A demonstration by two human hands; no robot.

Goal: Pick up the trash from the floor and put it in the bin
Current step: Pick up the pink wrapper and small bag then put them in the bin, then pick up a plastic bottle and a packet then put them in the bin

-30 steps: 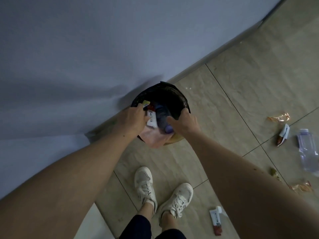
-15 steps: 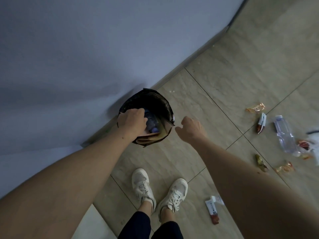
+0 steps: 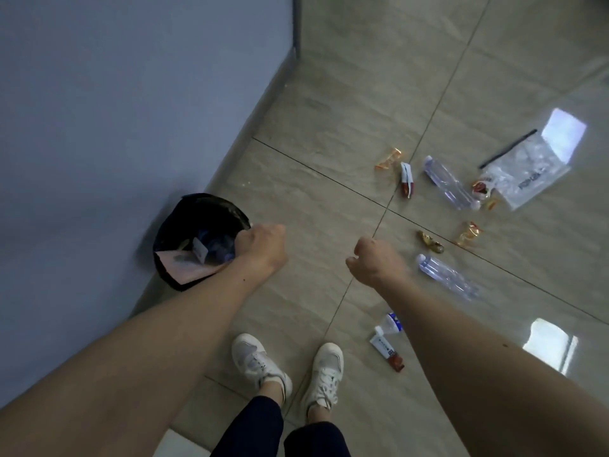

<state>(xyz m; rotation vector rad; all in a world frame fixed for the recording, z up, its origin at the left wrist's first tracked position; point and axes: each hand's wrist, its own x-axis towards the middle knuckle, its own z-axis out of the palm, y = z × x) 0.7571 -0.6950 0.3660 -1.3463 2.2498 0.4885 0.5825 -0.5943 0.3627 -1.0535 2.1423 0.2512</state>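
Observation:
A black-lined bin point(image 3: 184, 212) stands against the wall, holding a pink paper, a bottle and a small wrapper. My left hand point(image 3: 262, 247) hovers at the bin's right rim, fingers curled with nothing in them. My right hand point(image 3: 375, 260) hangs over the floor to the right, also loosely closed and empty. Trash lies scattered on the tiles: a clear bottle point(image 3: 448, 277) just right of my right hand, another bottle point(image 3: 448, 184) farther off, a clear plastic bag point(image 3: 524, 173), a white and red tube point(image 3: 385, 352), a red and white wrapper point(image 3: 407, 179) and several candy wrappers point(image 3: 468, 234).
A grey-blue wall point(image 3: 115, 110) runs along the left and ends at a corner at the top. My white shoes point(image 3: 260, 364) stand on the beige tiles below the hands. A small bottle point(image 3: 390, 324) lies partly under my right forearm.
Both hands have come out of the bin, leaving the paper, bottle and wrapper inside. The view has swung right, showing more of the littered floor.

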